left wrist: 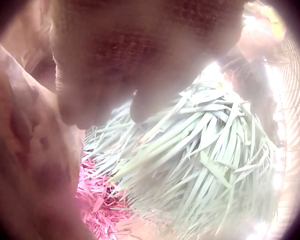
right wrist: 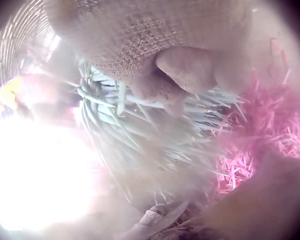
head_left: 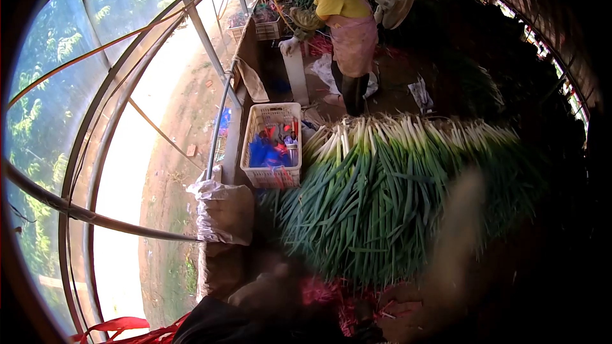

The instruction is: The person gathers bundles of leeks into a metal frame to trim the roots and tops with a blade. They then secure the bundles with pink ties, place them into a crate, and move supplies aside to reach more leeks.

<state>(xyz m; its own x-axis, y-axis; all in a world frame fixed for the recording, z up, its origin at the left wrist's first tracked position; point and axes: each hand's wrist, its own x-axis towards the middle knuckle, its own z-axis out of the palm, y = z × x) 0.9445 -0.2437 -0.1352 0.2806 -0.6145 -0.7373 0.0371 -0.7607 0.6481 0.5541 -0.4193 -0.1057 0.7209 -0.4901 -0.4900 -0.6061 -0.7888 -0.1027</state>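
Observation:
A big heap of long green scallions (head_left: 376, 191) lies before me, white ends pointing away and green leaves toward me. My left hand (head_left: 268, 286), blurred and in a knit glove, is low near the heap's front left corner. In the left wrist view its fingers (left wrist: 95, 107) extend downward with no object showing between them. Over the heap's right part, the blurred right hand (head_left: 462, 210) is raised. Its gloved fingers (right wrist: 185, 67) are loosely bent in the right wrist view, and nothing shows in them.
Pink-red strips (head_left: 325, 293) lie at the heap's near edge. A white plastic crate (head_left: 271, 178) with blue and red items stands left of the scallions. Beyond, a person in a yellow top and apron (head_left: 354, 32) leans over. A white fan (head_left: 396, 7) stands behind them.

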